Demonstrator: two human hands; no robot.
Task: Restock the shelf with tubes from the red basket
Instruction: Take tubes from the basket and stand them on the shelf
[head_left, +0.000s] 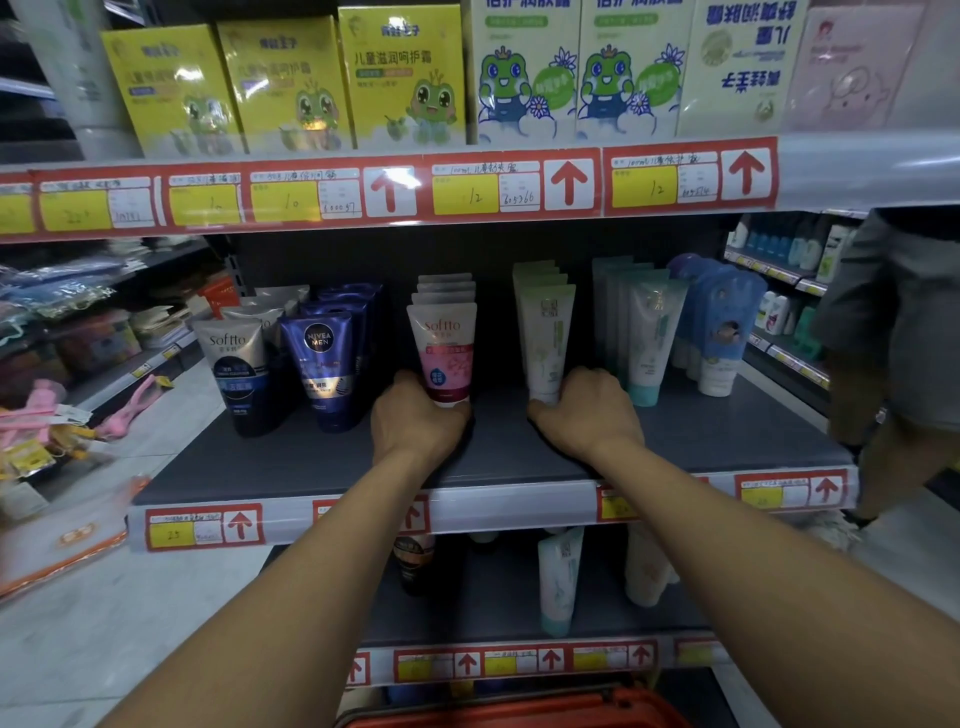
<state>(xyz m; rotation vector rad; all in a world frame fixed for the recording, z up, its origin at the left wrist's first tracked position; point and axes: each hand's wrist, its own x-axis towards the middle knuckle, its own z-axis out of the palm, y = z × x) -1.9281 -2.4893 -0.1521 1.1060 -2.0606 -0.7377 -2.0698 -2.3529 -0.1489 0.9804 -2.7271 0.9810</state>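
Left hand (415, 421) is curled round the base of the front pink Softto tube (445, 348), fingers hidden behind the cap end, thumb side toward me. My right hand (589, 410) does the same at the foot of the front white-green tube (545, 338), fingers wrapped at its cap. Both hands rest low on the grey shelf (311, 457), well apart from each other, with bare shelf between them.

I judge the step in hand to be seating or straightening these two front tubes in their rows, a placing step and not a fetch. Each tube stands upright on its cap, long axis vertical, crimped end up, label facing me. Behind each runs a file of matching tubes going back into the shelf.

Outward to the left stand a Nivea Men tube (322, 364) and a grey Softto tube (236, 374), both upright; to the right, a row of pale teal tubes (649, 338) and some blue ones beyond.

The red basket (519, 714) shows only as a rim at the bottom edge, below the lower shelves; I cannot see what is left in it. Next I would let go without tipping the tubes, then reach down to the basket for more.
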